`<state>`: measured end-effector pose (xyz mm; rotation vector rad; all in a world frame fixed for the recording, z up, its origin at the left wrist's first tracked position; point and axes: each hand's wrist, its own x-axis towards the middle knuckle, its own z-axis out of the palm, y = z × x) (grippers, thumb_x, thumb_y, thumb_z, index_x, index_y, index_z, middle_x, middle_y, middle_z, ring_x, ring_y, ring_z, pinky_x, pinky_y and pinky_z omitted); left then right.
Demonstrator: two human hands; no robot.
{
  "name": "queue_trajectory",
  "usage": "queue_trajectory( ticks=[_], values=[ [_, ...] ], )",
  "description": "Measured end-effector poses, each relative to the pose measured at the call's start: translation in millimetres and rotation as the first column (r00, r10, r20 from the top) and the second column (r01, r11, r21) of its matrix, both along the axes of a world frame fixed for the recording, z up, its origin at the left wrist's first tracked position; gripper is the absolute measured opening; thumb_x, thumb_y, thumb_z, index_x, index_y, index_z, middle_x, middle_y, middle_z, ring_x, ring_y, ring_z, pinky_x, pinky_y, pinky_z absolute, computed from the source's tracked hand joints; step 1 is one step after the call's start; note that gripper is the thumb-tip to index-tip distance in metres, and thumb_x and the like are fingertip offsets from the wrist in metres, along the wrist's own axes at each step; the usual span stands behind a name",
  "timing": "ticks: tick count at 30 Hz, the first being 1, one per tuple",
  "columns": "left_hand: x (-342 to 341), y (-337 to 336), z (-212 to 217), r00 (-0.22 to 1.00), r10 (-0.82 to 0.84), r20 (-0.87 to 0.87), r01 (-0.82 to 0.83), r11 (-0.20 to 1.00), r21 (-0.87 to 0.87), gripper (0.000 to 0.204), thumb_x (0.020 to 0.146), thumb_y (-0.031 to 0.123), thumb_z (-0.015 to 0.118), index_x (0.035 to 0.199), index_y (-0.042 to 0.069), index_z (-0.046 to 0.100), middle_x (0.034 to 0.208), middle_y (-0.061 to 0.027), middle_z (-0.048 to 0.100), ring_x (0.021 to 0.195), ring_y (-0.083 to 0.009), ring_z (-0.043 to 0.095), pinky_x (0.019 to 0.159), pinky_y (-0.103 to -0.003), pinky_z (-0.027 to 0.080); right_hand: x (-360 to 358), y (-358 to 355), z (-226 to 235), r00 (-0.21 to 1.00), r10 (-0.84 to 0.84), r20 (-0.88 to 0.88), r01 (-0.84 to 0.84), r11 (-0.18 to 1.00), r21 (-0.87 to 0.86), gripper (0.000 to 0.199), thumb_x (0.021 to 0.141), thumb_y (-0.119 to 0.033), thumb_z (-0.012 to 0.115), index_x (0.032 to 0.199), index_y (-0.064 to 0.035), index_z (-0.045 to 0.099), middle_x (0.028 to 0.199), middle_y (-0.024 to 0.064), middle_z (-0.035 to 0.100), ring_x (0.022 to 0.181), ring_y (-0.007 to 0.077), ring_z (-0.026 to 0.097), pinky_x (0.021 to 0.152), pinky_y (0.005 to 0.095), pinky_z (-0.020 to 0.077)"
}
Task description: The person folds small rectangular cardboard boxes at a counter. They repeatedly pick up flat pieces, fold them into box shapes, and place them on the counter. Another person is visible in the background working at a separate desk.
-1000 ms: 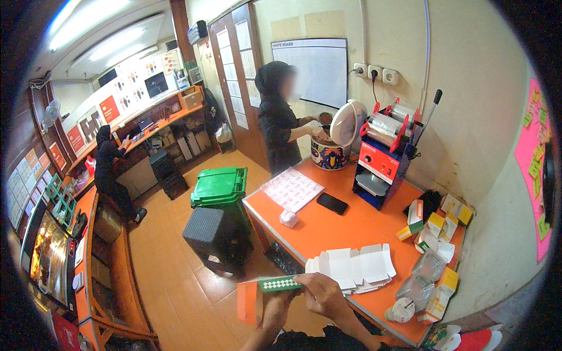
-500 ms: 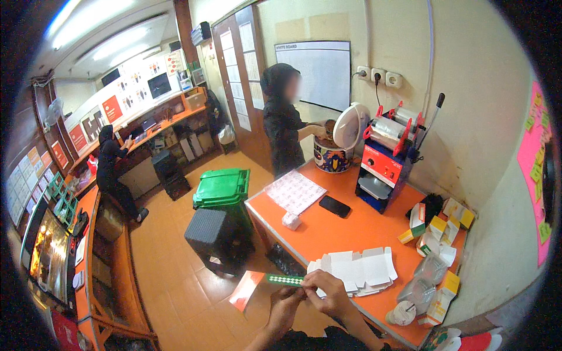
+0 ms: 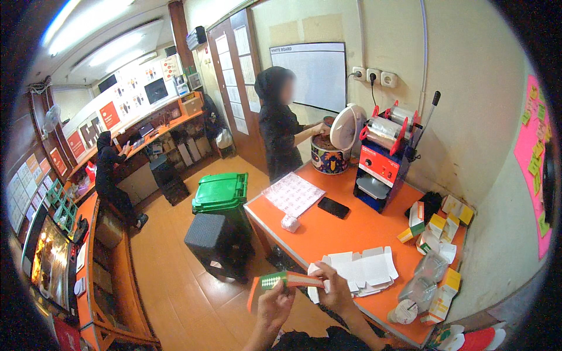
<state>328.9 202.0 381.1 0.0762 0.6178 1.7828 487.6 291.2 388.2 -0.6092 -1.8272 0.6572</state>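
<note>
Orange-and-green carton (image 3: 274, 281), partly folded, is held up just beside the near edge of the bench (image 3: 316, 237), between the person's two hands. Both forearms rise from the lower edge, wrists bent inward. The left hand (image 3: 274, 307) stands upright under the carton, its fingers curled, thumb up, pinching the green panel from below. The right hand (image 3: 332, 289) comes in from the other side, knuckles up, its fingers bent and gripping the carton's far end; a white part shows beside them, and whether it is a flap of the same carton I cannot tell.

On the bench, flattened white cartons (image 3: 363, 270) lie just behind the right hand. To the right stand a lidded cup (image 3: 404, 311) and clear plastic containers (image 3: 430, 269). Beyond lie a black phone (image 3: 333, 207) and a patterned sheet (image 3: 293, 193), then a red-and-blue machine (image 3: 374, 169). At the far end, a co-worker (image 3: 278, 128) in dark clothing reaches into a patterned tub (image 3: 329, 161). Farther off, at left, stands a second person (image 3: 108, 167).
</note>
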Motion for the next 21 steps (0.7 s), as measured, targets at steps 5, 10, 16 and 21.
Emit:
queue_trajectory(
  ticks=[5, 10, 16, 21],
  values=[
    [2, 3, 1, 0.908, -0.171, 0.383, 0.066, 0.960, 0.272, 0.024, 0.097, 0.018, 0.065, 0.116, 0.004, 0.062, 0.112, -0.0096, 0.064, 0.110, -0.0277, 0.059, 0.098, -0.039, 0.047, 14, -4, 8, 0.990, -0.139, -0.031, 0.141, 0.989, 0.045, 0.026, 0.073, 0.004, 0.076, 0.097, -0.0033, 0.067, 0.078, 0.0089, 0.067, 0.076, 0.0234, 0.069, 0.065, 0.0316, 0.0545],
    [30, 6, 17, 0.867, -0.060, -0.495, 0.051, 0.998, -0.032, 0.022, 0.096, 0.018, 0.068, 0.111, 0.003, 0.063, 0.102, -0.0071, 0.064, 0.099, -0.0169, 0.060, 0.084, -0.031, 0.049, -6, -22, 29, 0.993, -0.102, 0.052, 0.091, 0.978, 0.188, 0.026, 0.078, -0.007, 0.076, 0.102, -0.0086, 0.069, 0.086, 0.0115, 0.067, 0.078, 0.0301, 0.067, 0.067, 0.0399, 0.0567],
    [19, -3, 49, 0.608, -0.098, -0.787, -0.031, 0.989, -0.147, 0.024, 0.095, 0.013, 0.068, 0.112, -0.004, 0.065, 0.098, -0.0094, 0.070, 0.090, -0.0154, 0.067, 0.079, -0.029, 0.052, -2, -18, 42, 0.998, -0.025, 0.060, 0.014, 0.984, 0.175, 0.025, 0.079, 0.007, 0.072, 0.103, -0.0022, 0.069, 0.098, 0.0129, 0.070, 0.084, 0.0261, 0.070, 0.069, 0.0343, 0.0578],
    [30, -16, 58, 0.527, 0.050, -0.848, -0.151, 0.988, -0.036, 0.017, 0.089, 0.000, 0.073, 0.104, -0.004, 0.067, 0.093, -0.0086, 0.070, 0.087, -0.0170, 0.069, 0.074, -0.030, 0.055, 7, -12, 44, 0.998, -0.037, -0.046, 0.039, 0.998, 0.047, 0.006, 0.088, -0.001, 0.068, 0.093, -0.0005, 0.066, 0.087, 0.0123, 0.066, 0.075, 0.0211, 0.065, 0.066, 0.0312, 0.0532]
  ],
)
